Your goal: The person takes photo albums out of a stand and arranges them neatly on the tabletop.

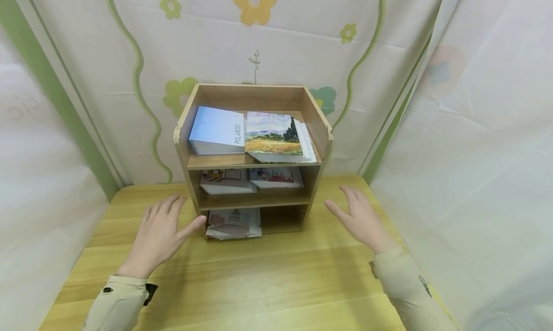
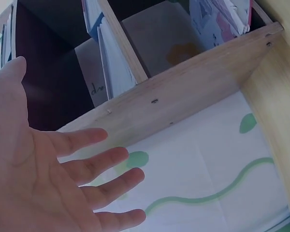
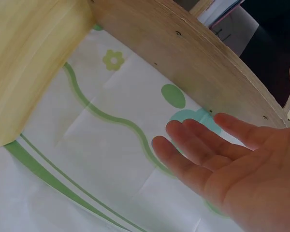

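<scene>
A small wooden shelf (image 1: 255,202) with three levels stands at the back of the table. On its top level lie a blue-white book marked POLAROID (image 1: 218,129) and a book with a landscape painting on the cover (image 1: 273,134), on other books. Two books (image 1: 276,177) lie on the middle level, and a pale book (image 1: 233,223) lies at the lower left. My left hand (image 1: 162,232) is held left of the shelf, fingers spread, holding nothing. To the shelf's right, my right hand (image 1: 360,220) hovers with fingers extended, also holding nothing. Both wrist views show the palms beside the shelf's side panels.
The shelf stands on a yellow wood-grain table (image 1: 255,283). White cloth (image 1: 298,47) with flowers and green wavy lines hangs behind the table, and pale cloth (image 1: 479,167) hangs along both sides.
</scene>
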Demonstrator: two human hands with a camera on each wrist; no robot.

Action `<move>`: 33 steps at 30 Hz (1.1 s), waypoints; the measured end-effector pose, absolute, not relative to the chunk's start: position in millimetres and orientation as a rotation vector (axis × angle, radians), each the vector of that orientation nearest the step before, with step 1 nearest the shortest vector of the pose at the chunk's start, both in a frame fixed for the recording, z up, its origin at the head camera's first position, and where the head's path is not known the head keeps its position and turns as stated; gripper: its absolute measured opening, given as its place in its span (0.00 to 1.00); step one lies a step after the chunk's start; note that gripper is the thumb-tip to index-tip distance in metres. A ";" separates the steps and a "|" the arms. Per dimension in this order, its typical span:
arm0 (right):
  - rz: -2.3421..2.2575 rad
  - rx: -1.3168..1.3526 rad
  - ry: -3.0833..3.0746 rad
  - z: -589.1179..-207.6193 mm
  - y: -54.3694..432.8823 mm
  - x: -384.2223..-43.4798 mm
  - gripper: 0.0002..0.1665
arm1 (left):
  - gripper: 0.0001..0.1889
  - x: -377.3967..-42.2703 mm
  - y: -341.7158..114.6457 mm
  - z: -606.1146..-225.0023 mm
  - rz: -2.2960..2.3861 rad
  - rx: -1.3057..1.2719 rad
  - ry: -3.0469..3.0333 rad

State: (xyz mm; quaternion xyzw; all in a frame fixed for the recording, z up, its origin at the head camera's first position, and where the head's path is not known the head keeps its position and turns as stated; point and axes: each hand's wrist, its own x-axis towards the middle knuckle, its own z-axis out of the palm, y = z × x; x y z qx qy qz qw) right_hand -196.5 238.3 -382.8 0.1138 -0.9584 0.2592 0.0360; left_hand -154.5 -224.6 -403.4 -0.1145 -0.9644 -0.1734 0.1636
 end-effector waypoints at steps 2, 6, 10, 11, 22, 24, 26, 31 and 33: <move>0.799 0.358 -2.931 -382.4 237.4 -196.5 0.53 | 0.42 -154.5 -222.2 -402.3 -0.501 -0.332 -2.747; 0.805 0.375 -2.898 -382.4 235.6 -196.7 0.52 | 0.41 -154.4 -217.0 -400.5 -0.535 -0.328 -2.738; 0.821 0.383 -2.855 -381.1 233.2 -196.1 0.50 | 0.38 -154.9 -211.9 -398.9 -0.622 -0.321 -2.731; 0.831 0.383 -2.840 -380.5 232.3 -195.9 0.49 | 0.38 -155.0 -210.8 -398.5 -0.652 -0.314 -2.732; 1.043 0.479 -2.673 -371.9 225.2 -201.8 0.29 | 0.33 -151.4 -197.6 -382.6 -0.993 -0.086 -2.584; 1.103 0.468 -2.670 -369.3 224.2 -202.0 0.27 | 0.31 -150.7 -195.4 -380.0 -1.033 -0.079 -2.545; 1.140 0.451 -2.683 -366.3 222.9 -202.0 0.27 | 0.30 -151.1 -193.4 -378.4 -1.072 -0.095 -2.516; 1.341 0.403 -2.711 -355.7 218.3 -202.3 0.28 | 0.29 -154.3 -188.8 -375.6 -1.177 -0.131 -2.493; 1.467 0.394 -2.698 -351.1 216.2 -202.7 0.28 | 0.29 -155.9 -186.8 -374.0 -1.205 -0.140 -2.496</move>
